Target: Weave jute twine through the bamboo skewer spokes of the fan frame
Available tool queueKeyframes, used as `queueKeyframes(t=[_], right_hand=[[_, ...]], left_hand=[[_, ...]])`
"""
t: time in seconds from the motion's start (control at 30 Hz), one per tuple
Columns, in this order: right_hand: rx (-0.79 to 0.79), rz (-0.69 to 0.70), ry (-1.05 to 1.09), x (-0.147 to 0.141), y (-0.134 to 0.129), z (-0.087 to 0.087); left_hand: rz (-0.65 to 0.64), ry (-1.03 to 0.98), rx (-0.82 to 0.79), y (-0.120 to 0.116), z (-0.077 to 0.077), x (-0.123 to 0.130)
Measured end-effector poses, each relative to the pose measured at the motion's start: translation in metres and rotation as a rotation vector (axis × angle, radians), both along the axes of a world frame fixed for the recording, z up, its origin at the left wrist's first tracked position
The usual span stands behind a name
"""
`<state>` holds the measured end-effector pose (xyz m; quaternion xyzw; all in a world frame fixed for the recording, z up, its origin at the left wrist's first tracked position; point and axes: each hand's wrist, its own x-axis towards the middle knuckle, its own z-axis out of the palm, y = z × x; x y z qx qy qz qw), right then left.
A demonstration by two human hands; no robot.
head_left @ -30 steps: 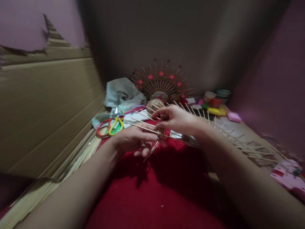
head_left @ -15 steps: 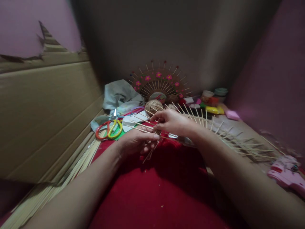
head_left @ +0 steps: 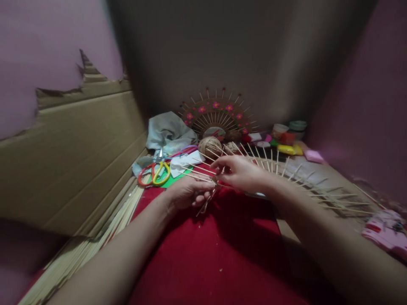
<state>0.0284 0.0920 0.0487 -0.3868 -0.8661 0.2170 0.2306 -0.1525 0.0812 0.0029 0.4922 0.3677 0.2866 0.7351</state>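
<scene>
My left hand (head_left: 190, 191) is closed on the near end of a curved frame of thin bamboo sticks (head_left: 265, 164) woven with brown twine. The frame's stick ends fan out past my fingers, and a loose loop of twine (head_left: 205, 206) dangles beneath them. Just to the right, my right hand (head_left: 246, 173) bends over the frame with fingers curled and pinched near the weave; what is between them is hidden. Behind the hands sit a ball of twine (head_left: 210, 146) and a smaller ball (head_left: 231, 148).
Scissors with red and yellow handles (head_left: 154, 174) lie left, beside loose bamboo sticks (head_left: 95, 237) and a cardboard sheet (head_left: 79, 161). A flowered stick fan (head_left: 216, 109) stands at the back. Clay packets (head_left: 286, 149) and a pink glue gun (head_left: 386, 233) are right. Red cloth (head_left: 210, 254) lies in front.
The camera view has shifted, so the whole scene sits a little right and lower. My right hand has drawn slightly away from my left fingertips; my left hand keeps its grip on the frame.
</scene>
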Motion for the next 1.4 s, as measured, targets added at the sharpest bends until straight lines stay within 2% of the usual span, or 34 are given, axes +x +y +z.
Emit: queueKeyframes(t=[0.07, 0.13, 0.27, 0.37, 0.53, 0.63, 0.73, 0.9, 1.07, 1.27, 1.4], right_hand=[[0.087, 0.008, -0.049, 0.002, -0.011, -0.008], [0.201, -0.048, -0.056, 0.002, -0.020, -0.019], [0.317, -0.062, -0.025, 0.000, -0.024, -0.041], [0.356, -0.064, 0.013, 0.000, -0.022, -0.048], [0.415, -0.063, 0.019, 0.000, -0.025, -0.054], [0.473, -0.052, -0.010, -0.002, -0.026, -0.060], [0.511, -0.050, -0.055, -0.003, -0.025, -0.064], [0.600, -0.082, -0.161, -0.006, -0.027, -0.063], [0.723, -0.089, -0.263, -0.010, -0.034, -0.062], [0.678, -0.122, -0.258, -0.020, -0.039, -0.065], [0.720, -0.118, -0.276, -0.025, -0.039, -0.067]], left_hand=[[0.052, 0.000, -0.043, -0.007, -0.001, 0.002], [0.085, 0.006, -0.065, -0.013, -0.001, 0.004], [0.026, 0.085, -0.044, -0.019, -0.001, 0.001], [-0.033, 0.234, 0.091, -0.018, 0.006, -0.005], [-0.156, 0.583, 0.394, -0.018, 0.029, -0.017], [-0.131, 0.690, 0.546, -0.021, 0.040, -0.023], [-0.084, 0.748, 0.644, -0.020, 0.044, -0.028], [0.039, 0.838, 0.915, -0.010, 0.038, -0.037], [0.100, 0.875, 0.821, -0.003, 0.030, -0.037], [0.180, 0.859, 0.829, -0.006, 0.018, -0.026], [0.234, 0.839, 0.836, -0.005, 0.014, -0.024]])
